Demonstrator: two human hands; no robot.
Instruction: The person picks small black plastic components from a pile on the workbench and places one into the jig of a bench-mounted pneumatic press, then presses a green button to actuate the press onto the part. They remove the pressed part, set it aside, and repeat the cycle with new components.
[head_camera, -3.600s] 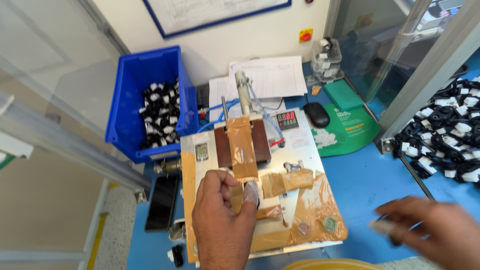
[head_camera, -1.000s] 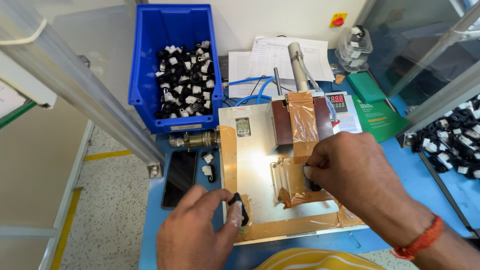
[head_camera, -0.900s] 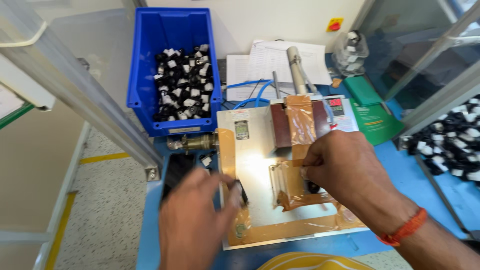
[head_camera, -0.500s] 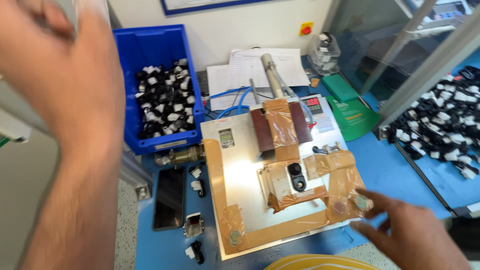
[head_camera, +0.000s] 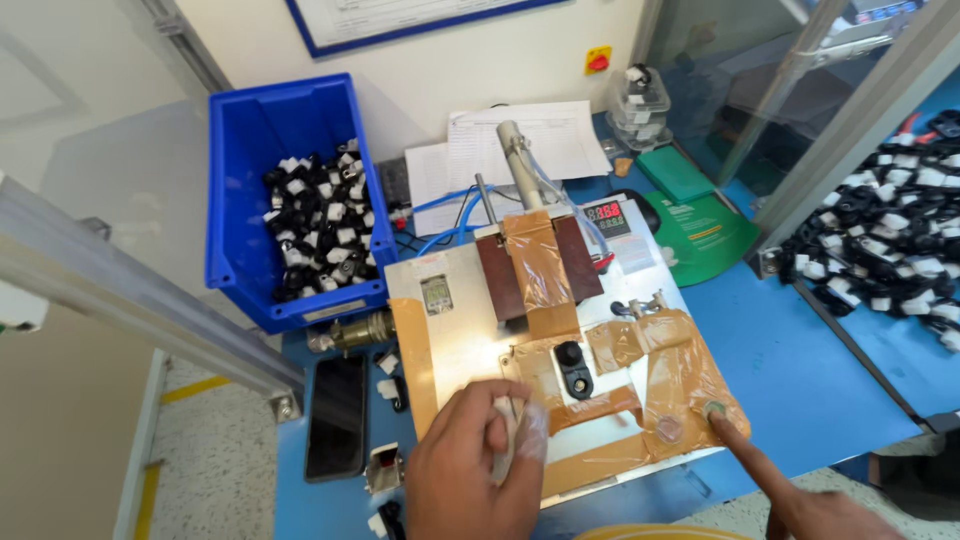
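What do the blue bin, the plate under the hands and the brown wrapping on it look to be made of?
Blue bin: moulded plastic, going by its uniform colour, soft sheen and thick rim. Plate: probably bare metal, pale grey and flat with a dull shine. Brown wrapping: glossy packing tape, wrinkled and half see-through. The right hand fingers a button through it.

Small black part (head_camera: 572, 366) seated upright in taped fixture plate (head_camera: 462, 345), centre.
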